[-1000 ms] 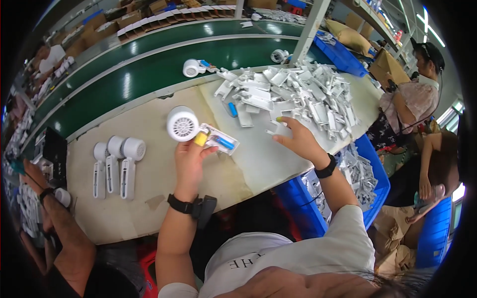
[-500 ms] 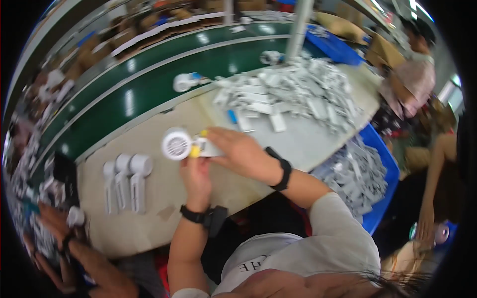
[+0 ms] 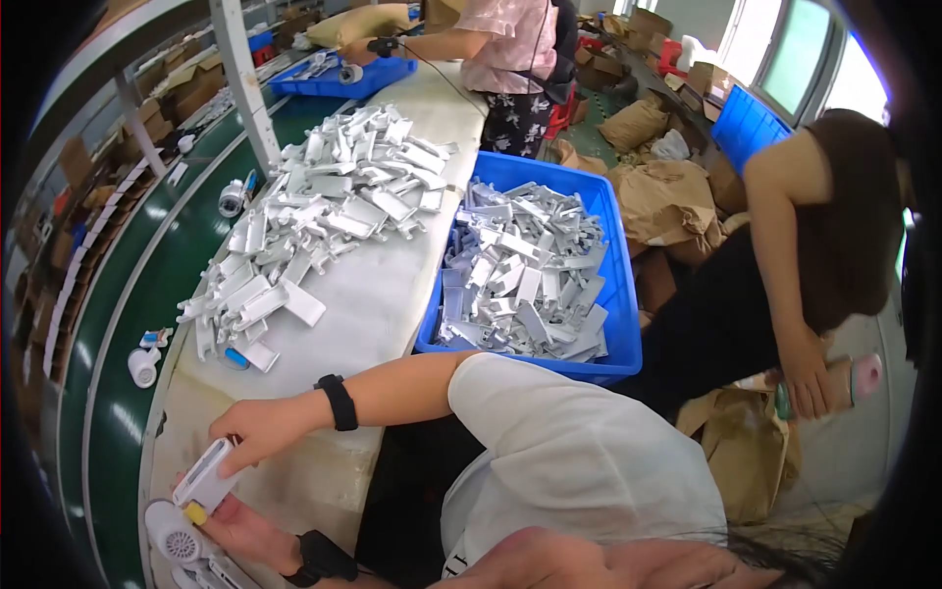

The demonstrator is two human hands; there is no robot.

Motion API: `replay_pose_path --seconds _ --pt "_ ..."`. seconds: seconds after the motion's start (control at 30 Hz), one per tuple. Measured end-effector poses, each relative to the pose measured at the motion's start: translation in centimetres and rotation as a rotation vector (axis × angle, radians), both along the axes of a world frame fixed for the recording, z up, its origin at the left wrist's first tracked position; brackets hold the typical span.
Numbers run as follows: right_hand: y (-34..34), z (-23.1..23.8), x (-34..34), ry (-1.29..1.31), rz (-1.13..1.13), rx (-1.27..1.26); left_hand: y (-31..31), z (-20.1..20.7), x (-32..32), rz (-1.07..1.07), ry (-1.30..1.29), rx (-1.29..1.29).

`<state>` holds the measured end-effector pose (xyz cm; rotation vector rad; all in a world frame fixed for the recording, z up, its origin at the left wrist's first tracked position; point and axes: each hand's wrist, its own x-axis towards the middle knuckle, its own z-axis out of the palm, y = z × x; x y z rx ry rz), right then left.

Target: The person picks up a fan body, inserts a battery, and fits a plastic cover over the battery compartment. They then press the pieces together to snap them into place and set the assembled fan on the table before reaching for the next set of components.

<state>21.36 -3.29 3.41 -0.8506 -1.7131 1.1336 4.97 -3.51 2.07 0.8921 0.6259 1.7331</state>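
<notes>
A white handheld fan (image 3: 180, 543) with a round grille is held low at the left of the view, above the table. My left hand (image 3: 245, 533) grips it from below, with a small yellow piece (image 3: 196, 513) at the thumb tip. My right hand (image 3: 257, 432) is closed around the fan's white, slotted handle (image 3: 205, 477) from above. Its fingertips are partly hidden behind the handle. Below the held fan lie more white fan parts (image 3: 228, 573), cut off by the rim.
White plastic casings (image 3: 334, 187) are heaped on the worktable (image 3: 363, 339). A blue bin (image 3: 628, 324) full of similar parts stands beside it. A green conveyor (image 3: 113, 393) runs along the left, carrying another fan (image 3: 143, 365). One co-worker (image 3: 510, 44) stands beyond; another person (image 3: 785, 255) bends at right, holding a bottle (image 3: 834, 386).
The view has swung to the right, bringing the blue bin and both people further in. Both hands still hold the fan, now low at the left of the view.
</notes>
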Motion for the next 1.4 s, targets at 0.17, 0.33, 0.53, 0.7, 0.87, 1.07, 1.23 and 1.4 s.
replay_pose_path --seconds 0.17,0.33,0.53,0.7,0.87,1.07,1.23,1.4 --pt "2.5 -1.6 -1.3 0.074 0.004 -0.01 2.4 -2.6 -2.5 -0.099 0.031 0.083" --pt "1.8 -0.1 -2.4 -0.224 -0.189 0.288 1.5 -1.4 -1.8 0.027 -0.021 0.066" --pt "1.1 -0.6 -1.8 -0.229 -0.14 0.38 1.2 -1.6 -1.4 -0.083 -0.264 -0.013" --pt "0.0 -0.9 -3.4 -0.048 -0.069 0.086 1.2 -1.9 -1.8 -0.01 -0.243 0.043" --pt "0.1 -0.7 -2.3 -0.183 -0.053 0.128 1.1 -0.4 -1.7 -0.083 -0.267 0.005" --pt "0.3 -2.3 -2.0 -0.63 0.146 0.17 0.7 1.5 -6.4 0.232 1.403 -0.27" --pt "0.2 -2.0 -0.6 -0.649 0.131 0.166 1.1 -2.6 -9.5 0.646 1.942 0.077" --pt "0.1 -2.5 -1.4 -0.74 0.191 0.281 2.6 -3.5 -12.1 0.621 1.981 -0.042"
